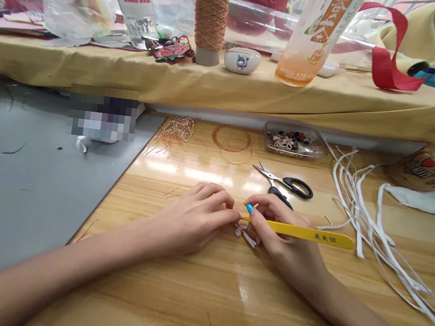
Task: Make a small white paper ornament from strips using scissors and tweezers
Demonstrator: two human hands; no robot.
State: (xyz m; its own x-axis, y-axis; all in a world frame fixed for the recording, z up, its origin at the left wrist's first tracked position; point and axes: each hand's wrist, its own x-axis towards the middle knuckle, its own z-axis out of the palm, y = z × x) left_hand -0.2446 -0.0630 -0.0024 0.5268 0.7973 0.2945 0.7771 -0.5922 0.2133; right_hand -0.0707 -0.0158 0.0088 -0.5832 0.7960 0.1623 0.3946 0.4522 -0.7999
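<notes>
My right hand [279,226] is closed around yellow tweezers [312,234], whose tips point left toward my other hand. With thumb and fingers pinched together, my left hand [203,214] meets the tweezer tips. Just below that meeting point shows a small white cord piece [247,234] with curled loops and short hanging ends. My left fingers appear to hold its upper edge, though the exact grip is hidden behind the fingertips. Black-handled scissors [284,184] lie with blades parted just beyond my right hand.
Behind lie a copper wire coil [231,139], tangled cord and wire scraps [176,131] and a clear bead box [295,141]. White cords [370,213] spread at right. A cloth-covered shelf [227,87] carries a thread spool [210,14] and bottles. A grey mat [33,177] lies left.
</notes>
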